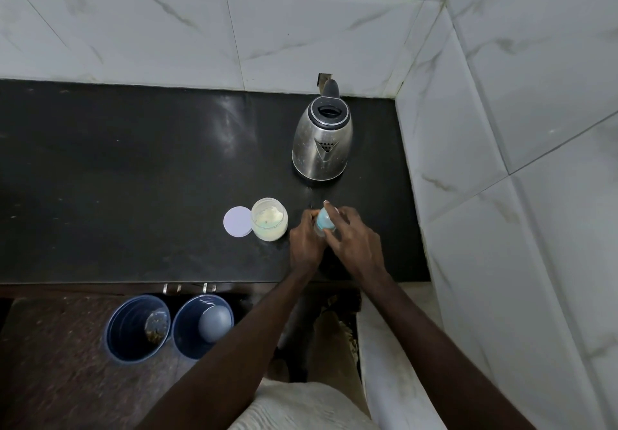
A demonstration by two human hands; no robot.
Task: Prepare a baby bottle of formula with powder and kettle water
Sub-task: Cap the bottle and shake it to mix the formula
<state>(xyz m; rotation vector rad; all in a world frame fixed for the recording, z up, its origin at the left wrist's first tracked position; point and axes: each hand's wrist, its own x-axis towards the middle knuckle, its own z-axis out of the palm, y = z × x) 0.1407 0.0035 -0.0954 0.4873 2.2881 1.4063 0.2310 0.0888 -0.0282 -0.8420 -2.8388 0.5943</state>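
**A:** Where was the baby bottle [319, 230]?

**B:** Right of centre in the frame, upright on the black counter [133, 178]. It stood just right of the open powder jar [269, 218], whose lid [238, 221] lay flat on the jar's left. The kettle [322, 138] stood above the bottle, well apart.

**A:** And the hands?

**B:** The left hand [303, 247] was wrapped round the clear body. The right hand [355, 243] had its fingertips closed on the blue top [325, 219]. I couldn't tell whether the top was to come off or go on.

**A:** How to do it well, then?

**B:** I'd say the left hand should pin the base to the counter so only the top turned. The right should twist squarely, with no tilt, because the jar sat near enough to knock.
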